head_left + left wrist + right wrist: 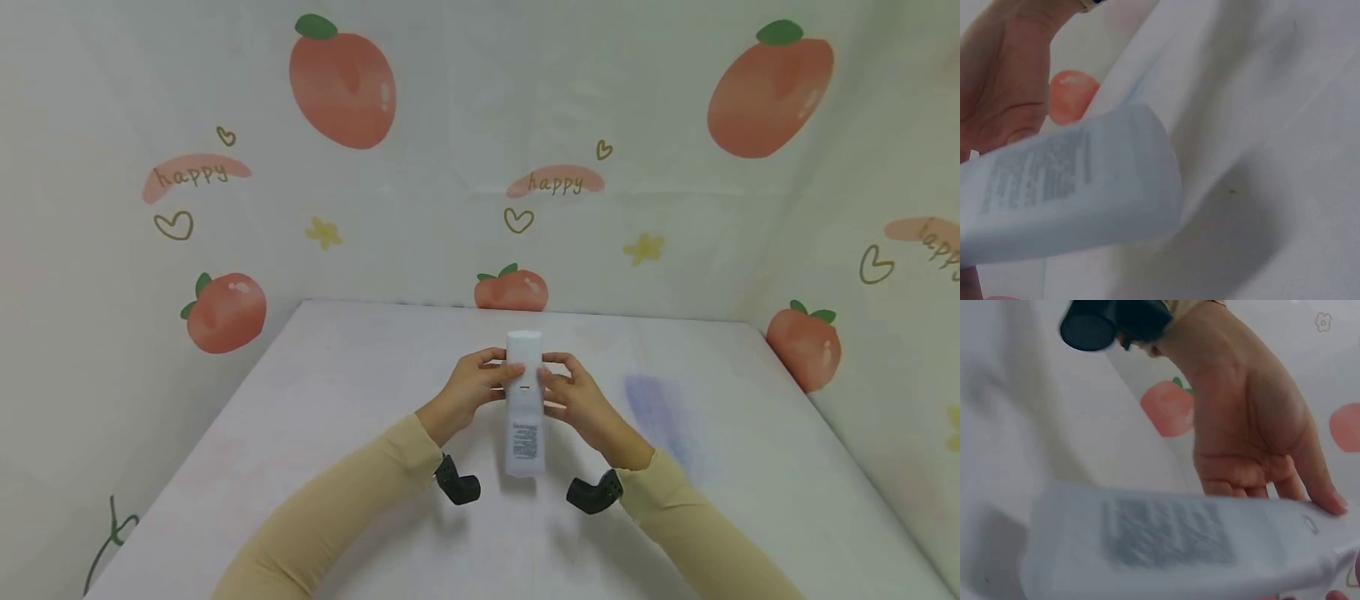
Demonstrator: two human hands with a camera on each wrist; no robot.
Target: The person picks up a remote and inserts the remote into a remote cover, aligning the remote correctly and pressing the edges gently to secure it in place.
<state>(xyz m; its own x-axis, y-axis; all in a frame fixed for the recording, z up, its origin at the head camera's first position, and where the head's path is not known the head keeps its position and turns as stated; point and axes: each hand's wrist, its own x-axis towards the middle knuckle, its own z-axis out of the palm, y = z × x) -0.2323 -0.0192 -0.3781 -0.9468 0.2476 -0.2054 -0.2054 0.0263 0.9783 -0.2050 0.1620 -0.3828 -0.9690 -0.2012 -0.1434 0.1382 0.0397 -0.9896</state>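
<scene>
Both hands hold a white remote control [525,408] with its back towards me, upright in the head view over the table. My left hand [474,387] grips its left edge, thumb on the back cover and fingers behind. On the opposite edge my right hand [583,406] grips it likewise, thumb beside the small latch notch [525,387]. A grey printed label [525,441] covers the lower back. Close up in the left wrist view, the remote's bottom end [1147,175] hangs above its shadow. The right wrist view shows the label [1160,531] blurred. The remote's front is hidden.
A white table [360,367] spreads beneath, with a purple smudge [660,417] right of the hands. White cloth walls [435,225] printed with fruit and hearts stand behind and at the sides. Black wrist cameras [457,483] jut inward below both hands.
</scene>
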